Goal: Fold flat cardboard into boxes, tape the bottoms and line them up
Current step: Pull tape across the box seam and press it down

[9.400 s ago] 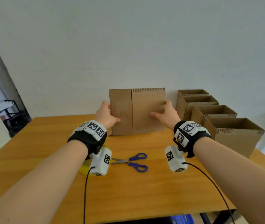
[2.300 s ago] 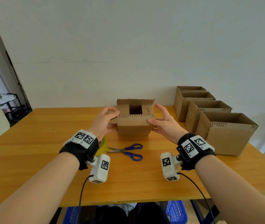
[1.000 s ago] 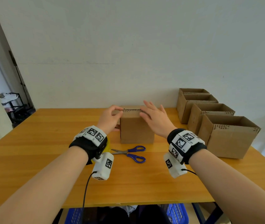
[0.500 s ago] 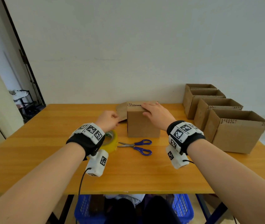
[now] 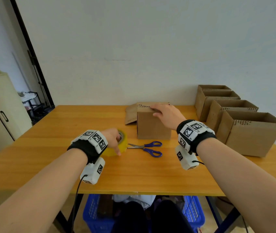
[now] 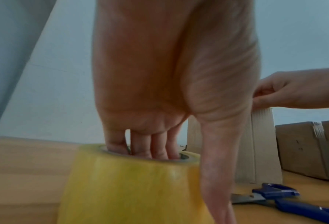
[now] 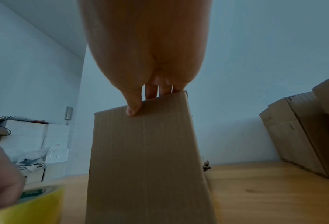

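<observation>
Head view: right hand [image 5: 166, 115] presses flat atop box [image 5: 153, 126]; left hand [image 5: 112, 140] grips tape roll [image 5: 123, 145] beside scissors [image 5: 148, 147]

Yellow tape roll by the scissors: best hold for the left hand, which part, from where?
Come from above. The tape roll lies flat on the table with its core hole facing up, so fingers go down into the core and the thumb clamps the outer wall. The left hand is already placed so: four fingers inside, thumb down the scissors-side wall. The scissors lie close on that side.
</observation>
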`<state>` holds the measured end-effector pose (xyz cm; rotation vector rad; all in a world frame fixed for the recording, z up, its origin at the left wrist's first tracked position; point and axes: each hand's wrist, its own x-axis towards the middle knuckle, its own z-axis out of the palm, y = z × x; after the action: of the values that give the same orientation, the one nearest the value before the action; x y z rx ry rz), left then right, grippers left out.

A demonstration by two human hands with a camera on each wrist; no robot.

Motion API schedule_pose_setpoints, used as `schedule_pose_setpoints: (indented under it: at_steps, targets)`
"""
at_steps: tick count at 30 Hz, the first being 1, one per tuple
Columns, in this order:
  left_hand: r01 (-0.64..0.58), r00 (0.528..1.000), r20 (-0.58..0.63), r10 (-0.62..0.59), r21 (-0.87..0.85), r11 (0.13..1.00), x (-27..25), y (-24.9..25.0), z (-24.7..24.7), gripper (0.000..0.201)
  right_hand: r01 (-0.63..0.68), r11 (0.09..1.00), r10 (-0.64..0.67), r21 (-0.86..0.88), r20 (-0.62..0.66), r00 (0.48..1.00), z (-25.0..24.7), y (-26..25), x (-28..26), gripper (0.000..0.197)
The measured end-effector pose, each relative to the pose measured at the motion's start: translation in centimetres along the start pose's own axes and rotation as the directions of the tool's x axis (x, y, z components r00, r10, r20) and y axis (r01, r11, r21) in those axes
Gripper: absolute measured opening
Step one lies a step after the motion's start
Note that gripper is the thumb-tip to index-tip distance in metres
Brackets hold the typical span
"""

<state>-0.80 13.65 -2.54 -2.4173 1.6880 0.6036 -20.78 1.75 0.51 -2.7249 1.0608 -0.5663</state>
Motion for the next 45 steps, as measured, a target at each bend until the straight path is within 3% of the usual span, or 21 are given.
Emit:
schedule_pose_setpoints:
  at_steps: [1, 3, 6, 8, 12, 17, 24, 27, 33, 35, 38, 45]
  targets:
    - [-0.006, 1.000, -0.018, 0.006, -0.039, 0.999, 0.0, -0.1, 0.0, 0.026, -0.001, 1.000, 0.001, 0.002, 0.002, 1.000, -0.1, 0.0, 0.0, 0.039]
    - [-0.031, 0.998, -0.064, 0.024, -0.107, 0.994, 0.0, -0.5, -0.4, 0.043, 0.002, 1.000, -0.002, -0.004, 0.013, 1.000, -0.2, 0.0, 0.1, 0.039]
    - [-0.094, 0.979, -0.197, 0.059, -0.171, 0.981, -0.4, -0.9, -1.8, 0.020, -0.005, 1.000, 0.006, -0.016, 0.029, 1.000, -0.4, -0.2, 0.2, 0.039]
    - [-0.160, 0.959, -0.266, 0.100, -0.213, 0.964, -0.7, -1.0, -2.9, 0.016, -0.013, 1.000, 0.014, -0.019, 0.031, 0.999, -0.6, -0.3, 0.3, 0.038]
    - [-0.278, 0.891, -0.435, 0.127, -0.302, 0.912, -1.2, -0.3, -5.0, 0.013, -0.023, 1.000, 0.024, -0.009, 0.061, 0.998, -1.3, -0.5, 0.7, 0.037]
    - [-0.398, 0.804, -0.565, 0.187, -0.276, 0.875, -1.5, 0.8, -7.8, 0.014, -0.042, 0.999, 0.040, 0.021, 0.092, 0.995, -2.0, -0.4, 1.0, 0.035]
    - [-0.460, 0.758, -0.586, 0.286, -0.170, 0.872, -1.2, 3.8, -9.2, 0.027, -0.055, 0.990, 0.046, 0.131, 0.071, 0.996, -2.1, -0.3, 0.9, 0.034]
    - [-0.473, 0.735, -0.596, 0.323, -0.108, 0.875, -0.8, 5.1, -9.1, 0.013, -0.135, 0.956, 0.128, 0.259, 0.046, 0.991, -2.2, -0.4, 1.1, 0.032]
    - [-0.447, 0.721, -0.607, 0.335, -0.037, 0.894, 0.0, 6.5, -8.5, 0.018, -0.287, 0.728, 0.288, 0.623, 0.102, 0.952, -2.5, -0.3, 2.4, 0.027]
    - [-0.454, 0.717, -0.615, 0.327, -0.056, 0.889, 0.2, 6.8, -8.3, 0.012, -0.287, 0.698, 0.298, 0.656, 0.098, 0.949, -2.6, -0.3, 2.4, 0.021]
    - [-0.479, 0.695, -0.642, 0.324, -0.076, 0.875, 0.4, 7.2, -8.0, 0.024, -0.290, 0.692, 0.315, 0.660, 0.086, 0.945, -2.6, -0.2, 2.1, 0.019]
    - [-0.481, 0.686, -0.651, 0.326, -0.070, 0.874, 0.6, 8.1, -7.8, 0.027, -0.271, 0.707, 0.316, 0.653, 0.051, 0.948, -2.1, 0.4, 2.2, 0.014]
